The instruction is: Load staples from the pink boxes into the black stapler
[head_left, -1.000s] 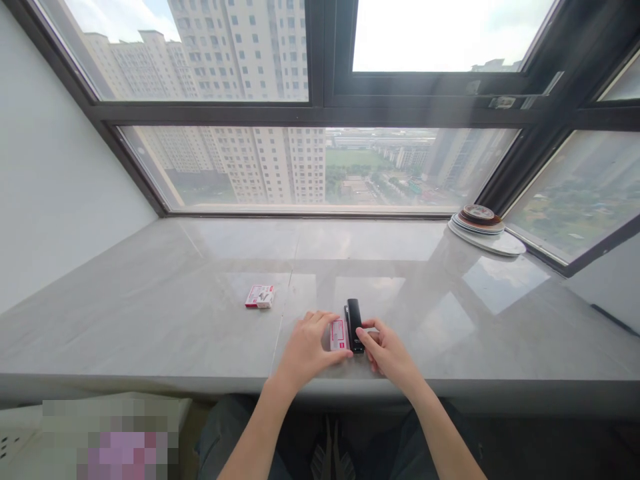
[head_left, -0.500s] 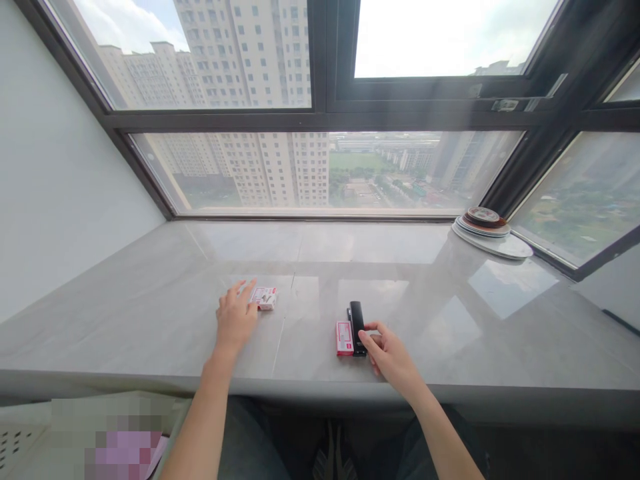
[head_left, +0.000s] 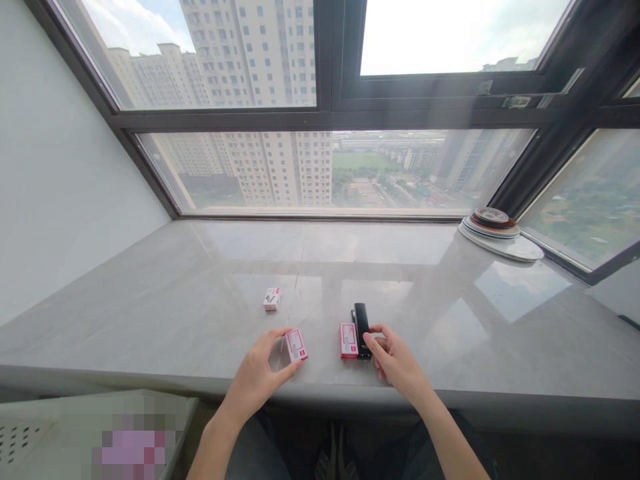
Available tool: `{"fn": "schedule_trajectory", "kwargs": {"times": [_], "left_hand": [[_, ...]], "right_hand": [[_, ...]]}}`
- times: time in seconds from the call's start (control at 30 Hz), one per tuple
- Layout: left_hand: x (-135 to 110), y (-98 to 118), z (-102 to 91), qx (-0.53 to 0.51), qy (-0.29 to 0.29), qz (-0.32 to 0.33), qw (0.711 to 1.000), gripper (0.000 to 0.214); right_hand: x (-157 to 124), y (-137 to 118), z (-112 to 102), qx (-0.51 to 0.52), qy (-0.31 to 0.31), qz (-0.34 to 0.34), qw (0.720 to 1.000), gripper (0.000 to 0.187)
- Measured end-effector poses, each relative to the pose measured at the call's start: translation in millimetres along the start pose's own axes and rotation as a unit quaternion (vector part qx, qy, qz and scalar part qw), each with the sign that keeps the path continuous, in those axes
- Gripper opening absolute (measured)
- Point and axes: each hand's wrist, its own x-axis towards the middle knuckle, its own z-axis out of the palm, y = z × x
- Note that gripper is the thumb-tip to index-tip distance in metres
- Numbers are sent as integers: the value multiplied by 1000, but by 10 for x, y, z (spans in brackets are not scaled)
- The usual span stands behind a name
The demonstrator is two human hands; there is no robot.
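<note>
Between the thumb and fingers of my left hand [head_left: 257, 368] is a small pink-and-white box [head_left: 297, 345], held just over or on the counter near its front edge. My right hand [head_left: 397, 363] grips the near end of a black stapler [head_left: 361, 327] from its right side. A second pink-and-white box [head_left: 349, 340] lies right against the stapler's left side. Farther back, a smaller white box [head_left: 271, 299] with a dark picture on top sits apart from both hands.
The grey marble counter [head_left: 200, 320] runs below a dark-framed window [head_left: 325, 120]. Stacked plates [head_left: 500, 243] stand in the far right corner. A pale bin or basket [head_left: 45, 433] with holes is below the counter at the left.
My left hand has moved right and toward me, carrying a pink-and-white box away from beside the smaller white box. My right hand stays on the stapler. The view has shifted slightly.
</note>
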Motion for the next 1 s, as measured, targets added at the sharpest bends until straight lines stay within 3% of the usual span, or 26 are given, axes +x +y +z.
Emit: {"fn": "schedule_trajectory", "kwargs": {"times": [0.17,0.27,0.33,0.43,0.5,0.6,0.7,0.77,0.83,1.0], "left_hand": [[322,562,454,-104,-61,74,990,64],[488,689,627,-150,-141,86,975,67],[537,717,692,-163,-164,86,969,71],[556,693,685,-150,-154,104,971,89],[588,607,577,-109,-100,91,985,82],[723,327,248,-25,50,-22,998,46],[915,-44,-98,52,146,-158,975,55],[1031,-217,-190,72,132,-192,970,53],[1127,-260,-121,74,83,-182,977,49],[1242,107,467,59,-25,-100,993,44]], "right_hand": [[12,28,6,-12,1,-16,1000,53],[30,41,10,-22,10,-24,999,54],[35,36,10,-26,11,-23,999,56],[19,4,6,-25,11,-15,1000,59],[-6,-23,5,-34,28,-22,999,61],[-53,-52,13,-63,59,-44,995,69],[-88,-74,27,-100,68,-47,992,89],[-94,-101,31,-129,62,-44,989,98],[-81,-141,29,-155,48,-45,986,99],[6,-235,28,-171,6,-67,983,62]]}}
